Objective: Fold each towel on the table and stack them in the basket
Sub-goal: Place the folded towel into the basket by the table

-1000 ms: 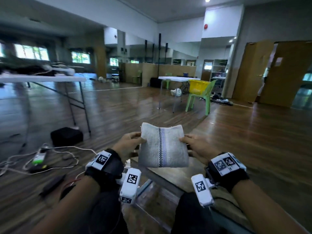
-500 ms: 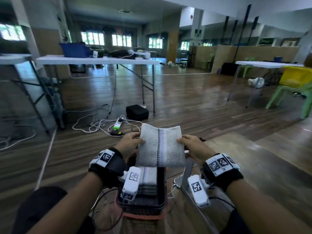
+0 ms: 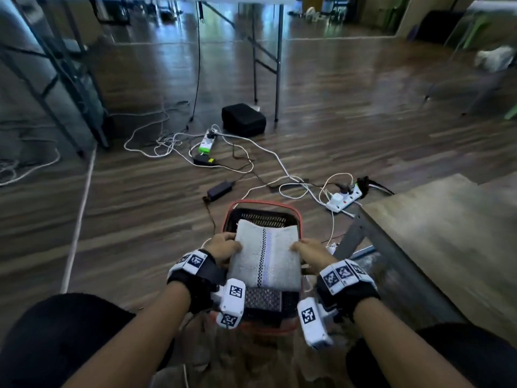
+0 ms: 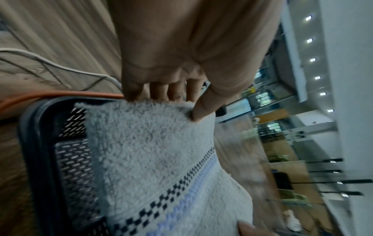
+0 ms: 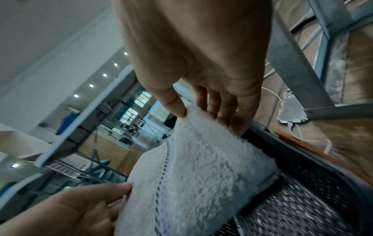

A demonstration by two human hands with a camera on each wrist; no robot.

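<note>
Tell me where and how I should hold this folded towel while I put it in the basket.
Hold the folded towel by its two short side edges, one hand from each side, as the left hand and right hand do now: thumb on top, fingers beneath. It is soft and sags in the middle, so pinching both sides should keep the fold together over the basket.

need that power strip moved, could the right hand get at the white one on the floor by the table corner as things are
Probably not yet: the right hand pinches the folded towel over the basket, sharing it with the left hand. The white power strip lies in the open beyond the basket.
</note>
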